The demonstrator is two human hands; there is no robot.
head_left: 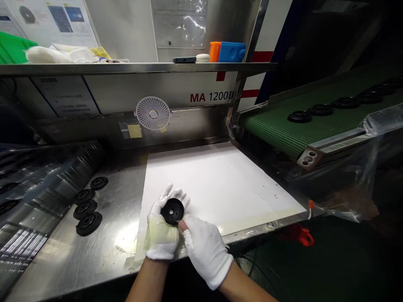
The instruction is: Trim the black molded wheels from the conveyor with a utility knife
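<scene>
Clear plastic trays (53, 197) stand at the far left, beside four black ribbed discs (89, 223) on the metal table (116, 201). The gloved left hand (163, 230), loosely cupped with fingertips spread, holds a black disc (173, 211) in its palm, above the near-left part of a white sheet (201, 180). The gloved right hand (204, 247) is half curled, bare thumb at the disc's lower rim; whether it grips, I cannot tell. Farther right, more discs (321, 109) line a green conveyor (277, 128).

Passage lies open over the far part of the flat white sheet (214, 178); four ridged round black discs (85, 209) obstruct the left, a ribbed green conveyor belt (289, 132) the far right.
</scene>
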